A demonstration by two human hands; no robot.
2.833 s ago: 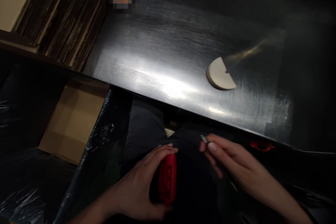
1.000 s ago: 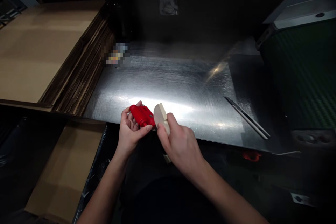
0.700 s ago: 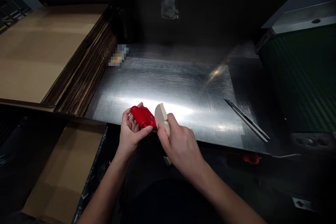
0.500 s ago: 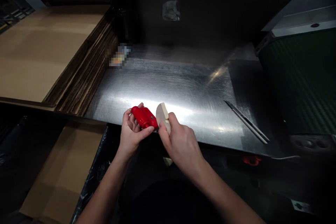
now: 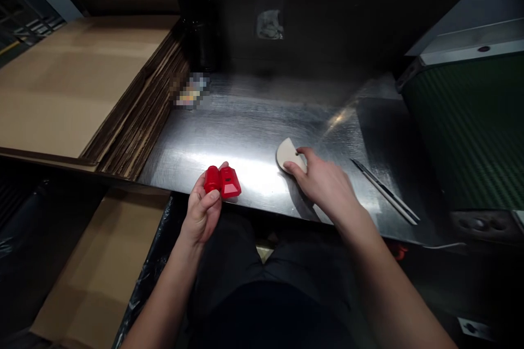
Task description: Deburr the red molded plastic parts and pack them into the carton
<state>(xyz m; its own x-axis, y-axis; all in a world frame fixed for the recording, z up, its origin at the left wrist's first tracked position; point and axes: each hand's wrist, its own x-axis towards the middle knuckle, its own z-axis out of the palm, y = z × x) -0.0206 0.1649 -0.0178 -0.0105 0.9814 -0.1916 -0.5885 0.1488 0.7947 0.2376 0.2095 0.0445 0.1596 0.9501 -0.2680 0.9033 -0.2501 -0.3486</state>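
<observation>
Metal tabletop [image 5: 254, 120]: looks slick, so loose stuff might slide
Left hand [image 5: 200, 215]: gripping the red piece [image 5: 230, 182] by one side at the tabletop's front edge; weak pinch = drop off it, I'd guess
Thin pointed tool [image 5: 385, 191]: tabletop's right side, a sweeping forearm could snag it
Right hand [image 5: 331, 185]: pinching the pale half-disc [image 5: 289, 154] around mid-tabletop; can't tell if it's lifted, might slip
Cardboard stack [image 5: 82, 76]: tabletop's left end, uneven edges could catch a sleeve

Metal table [image 5: 249, 125] | cardboard stack [image 5: 94, 82], left | blurred item [image 5: 192, 90] | slim pointed implement [image 5: 385, 192], right
</observation>
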